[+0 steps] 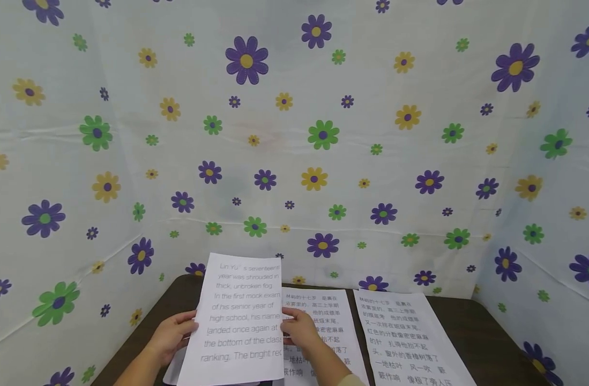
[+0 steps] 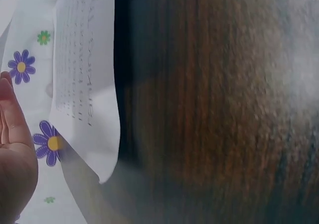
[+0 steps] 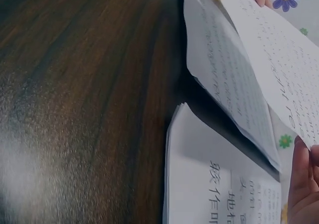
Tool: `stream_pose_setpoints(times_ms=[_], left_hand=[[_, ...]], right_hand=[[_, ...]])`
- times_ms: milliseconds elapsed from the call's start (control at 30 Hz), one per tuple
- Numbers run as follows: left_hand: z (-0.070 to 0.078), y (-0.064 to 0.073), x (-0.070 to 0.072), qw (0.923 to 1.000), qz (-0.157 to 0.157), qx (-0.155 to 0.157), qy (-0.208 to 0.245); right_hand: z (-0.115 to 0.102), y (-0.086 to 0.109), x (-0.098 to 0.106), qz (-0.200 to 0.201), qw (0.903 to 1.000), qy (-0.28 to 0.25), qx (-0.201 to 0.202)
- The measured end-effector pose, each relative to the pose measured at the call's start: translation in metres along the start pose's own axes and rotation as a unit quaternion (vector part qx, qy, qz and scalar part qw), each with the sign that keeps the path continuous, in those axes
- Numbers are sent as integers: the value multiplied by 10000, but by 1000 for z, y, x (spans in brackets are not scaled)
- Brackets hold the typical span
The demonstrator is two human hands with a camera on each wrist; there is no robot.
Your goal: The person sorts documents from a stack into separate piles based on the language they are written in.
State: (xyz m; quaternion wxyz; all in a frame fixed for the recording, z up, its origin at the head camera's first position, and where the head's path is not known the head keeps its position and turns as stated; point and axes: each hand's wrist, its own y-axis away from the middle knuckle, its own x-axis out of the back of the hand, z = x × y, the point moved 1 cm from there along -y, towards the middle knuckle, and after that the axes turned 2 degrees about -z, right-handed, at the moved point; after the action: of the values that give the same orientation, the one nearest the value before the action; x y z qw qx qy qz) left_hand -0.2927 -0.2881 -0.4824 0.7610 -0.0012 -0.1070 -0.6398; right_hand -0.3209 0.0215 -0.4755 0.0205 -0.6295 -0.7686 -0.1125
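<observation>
- Pictured with a printed English sheet (image 1: 241,321) between left hand (image 1: 169,338) and right hand (image 1: 301,332), gripped by its two long sides.
- On the left, pinching the sheet's edge about halfway along, with fingers bent against the paper.
- On the right, pinching the opposite edge at nearly the same level, with a pale sleeve (image 1: 350,380) behind the wrist.
- Raised off the dark wooden table (image 1: 472,332) between both hands, lettering upright to the wearer and opening on Lin Yu's seventeenth year.
- Seen from the right wrist, under the raised sheet and between the two hands, with a lower page (image 3: 217,59) of printed lines.
- Seen from the left wrist, just beside the left hand, with a curling page (image 2: 84,84) over the wood grain; too blurred to read.
- Below the right hand and partly covered by it, with a Chinese-printed stack (image 1: 333,343), several layers showing at one corner in the right wrist view.
- Farther to the right of the right hand, past a narrow strip of table, with a second Chinese page (image 1: 410,338) lying flat, bearing the same opening lines.
- Beyond both hands, with a white flowered cloth (image 1: 284,123) in purple, yellow and green.
</observation>
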Motion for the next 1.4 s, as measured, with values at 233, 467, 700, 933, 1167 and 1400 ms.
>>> stream_pose_setpoints(times_ms=[233,467,700,933,1167,1400], left_hand=[[-7,-5,1,10000,73,34,-23],[-10,-7,-1,9995,226,19,-238],[-14,-8,-1,9984,335,148,-433],[-20,-12,3,9966,502,257,-603],[-25,-17,8,9933,601,306,-939],[-25,-16,11,9887,685,296,-1302]], right_hand=[[2,-3,-7,119,9999,6,-88],[10,-6,-12,251,9995,81,-172],[19,-8,-19,360,9988,192,-269],[19,-7,-27,73,9992,302,-255],[16,-4,-33,-330,9979,430,-360],[13,0,-38,-627,9959,569,-315]])
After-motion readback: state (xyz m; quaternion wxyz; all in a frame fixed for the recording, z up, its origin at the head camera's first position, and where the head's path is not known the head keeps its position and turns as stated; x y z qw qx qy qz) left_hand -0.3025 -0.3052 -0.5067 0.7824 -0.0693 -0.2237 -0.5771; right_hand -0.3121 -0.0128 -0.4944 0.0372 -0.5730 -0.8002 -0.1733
